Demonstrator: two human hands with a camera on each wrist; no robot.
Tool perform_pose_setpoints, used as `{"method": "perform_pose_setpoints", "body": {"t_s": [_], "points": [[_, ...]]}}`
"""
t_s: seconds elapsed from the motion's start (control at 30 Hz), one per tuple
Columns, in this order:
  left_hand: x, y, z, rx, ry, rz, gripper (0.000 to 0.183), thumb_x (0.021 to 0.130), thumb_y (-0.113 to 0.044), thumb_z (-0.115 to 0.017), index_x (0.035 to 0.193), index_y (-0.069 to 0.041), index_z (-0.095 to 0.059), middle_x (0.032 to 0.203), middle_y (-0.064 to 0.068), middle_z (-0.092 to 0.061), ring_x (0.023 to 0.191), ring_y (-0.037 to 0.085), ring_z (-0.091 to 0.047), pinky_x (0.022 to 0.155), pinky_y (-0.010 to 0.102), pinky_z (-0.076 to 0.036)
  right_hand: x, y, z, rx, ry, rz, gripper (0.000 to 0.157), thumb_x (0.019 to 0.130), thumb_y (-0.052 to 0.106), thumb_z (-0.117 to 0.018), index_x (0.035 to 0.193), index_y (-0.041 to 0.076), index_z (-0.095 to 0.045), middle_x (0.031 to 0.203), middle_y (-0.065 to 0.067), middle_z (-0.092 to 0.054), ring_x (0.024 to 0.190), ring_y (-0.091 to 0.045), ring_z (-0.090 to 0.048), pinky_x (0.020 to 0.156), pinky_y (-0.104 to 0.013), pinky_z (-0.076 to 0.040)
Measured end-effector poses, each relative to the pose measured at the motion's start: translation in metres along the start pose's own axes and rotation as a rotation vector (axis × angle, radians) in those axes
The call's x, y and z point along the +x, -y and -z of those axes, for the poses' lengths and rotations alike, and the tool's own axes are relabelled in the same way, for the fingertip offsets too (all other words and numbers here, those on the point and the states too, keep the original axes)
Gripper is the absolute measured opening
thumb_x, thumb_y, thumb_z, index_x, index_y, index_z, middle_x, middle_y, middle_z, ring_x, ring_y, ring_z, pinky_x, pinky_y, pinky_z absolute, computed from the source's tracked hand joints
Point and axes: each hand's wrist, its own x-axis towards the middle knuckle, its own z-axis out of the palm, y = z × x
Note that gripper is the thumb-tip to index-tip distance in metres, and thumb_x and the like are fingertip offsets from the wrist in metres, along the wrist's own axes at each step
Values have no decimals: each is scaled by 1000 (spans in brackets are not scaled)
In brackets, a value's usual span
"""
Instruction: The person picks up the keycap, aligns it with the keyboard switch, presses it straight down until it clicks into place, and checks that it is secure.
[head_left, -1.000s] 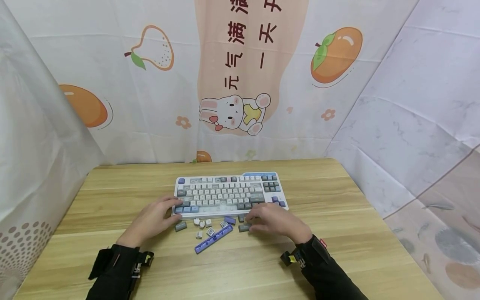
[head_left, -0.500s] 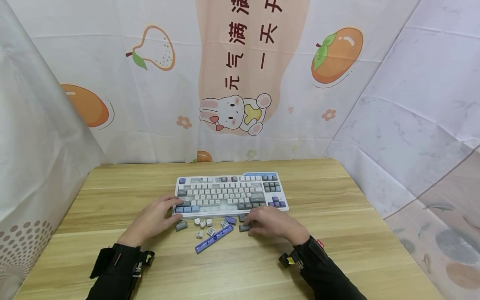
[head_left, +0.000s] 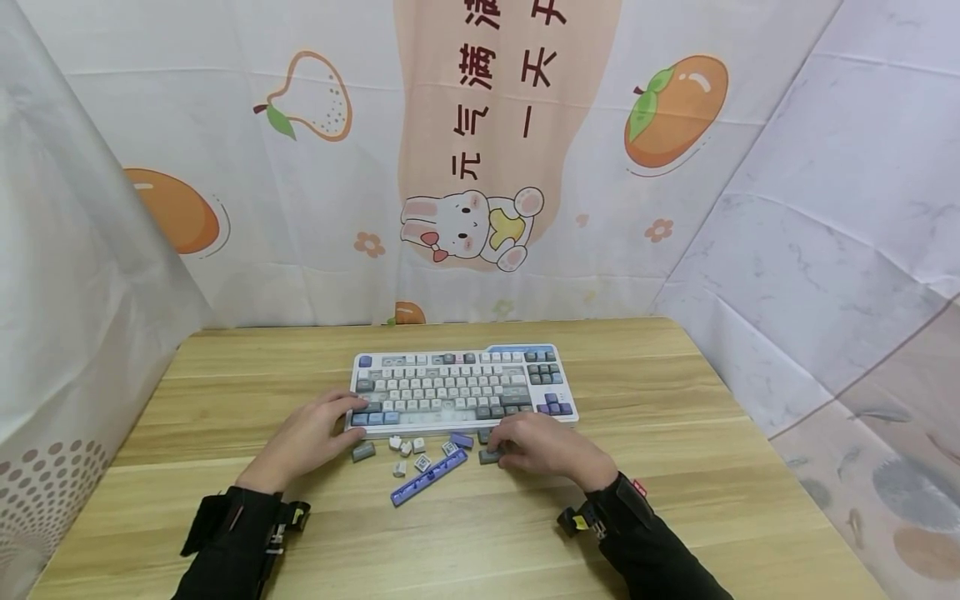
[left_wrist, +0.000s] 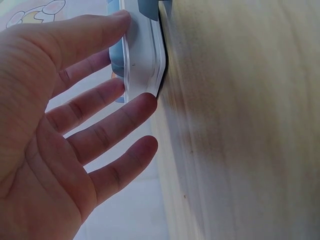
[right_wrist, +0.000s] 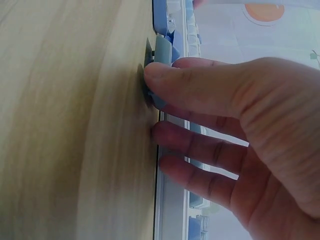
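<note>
The white keyboard [head_left: 438,407] lies on the wooden table, with white, grey, blue and purple keycaps on it. At its left front corner my left hand [head_left: 311,437] touches the frame with the thumb, and its index finger reaches onto the left-side keys. The other left fingers spread loosely in the left wrist view. In front of the keyboard's right part, my right hand [head_left: 551,446] pinches a long grey keycap [right_wrist: 162,50] between thumb and index finger. That keycap [head_left: 489,457] rests on or just above the table, partly hidden by fingers.
Several loose white keycaps [head_left: 422,462] lie before the keyboard. A long purple spacebar keycap [head_left: 427,477] lies slantwise, underside up. A shorter purple keycap [head_left: 461,440] and a grey keycap [head_left: 363,451] are nearby. A printed curtain [head_left: 337,192] hangs behind the table.
My right hand has shifted slightly left and towards me, uncovering more of the purple keys at the keyboard's right. My left hand has stayed at the left corner.
</note>
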Motion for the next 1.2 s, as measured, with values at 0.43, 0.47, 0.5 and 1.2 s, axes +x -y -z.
{"method": "perform_pose_setpoints", "body": {"t_s": [0.43,0.47,0.5,1.2], "points": [[2,0,1,3,-9,-6,43,83,-24,-71,121,-5,-64,127,18,-56,113,32,-55,91,50,-46,-3,-12,21,-40,-153,-10,19,84,16,-69,103,18,-69,99,8,-67,89,-6,-60,77,-24,-50],[1,0,0,4,-11,-8,42,83,-24,-71,121,-5,-64,126,18,-56,113,32,-55,90,50,-46,-3,-14,23,-49,-170,-6,20,84,15,-69,103,17,-69,99,7,-67,89,-6,-60,77,-25,-50],[1,1,0,5,-10,-9,42,83,-24,-71,121,-5,-64,127,18,-56,113,32,-55,91,50,-46,-3,-17,25,-52,-190,-4,20,84,15,-70,104,15,-69,99,6,-67,89,-8,-61,77,-25,-51],[-1,1,0,1,-2,8,43,84,-27,-70,122,-7,-63,129,15,-55,113,28,-55,91,47,-46,6,-43,51,-45,-333,-66,23,83,9,-70,106,8,-70,96,-1,-67,81,-10,-60,70,-30,-52]]}}
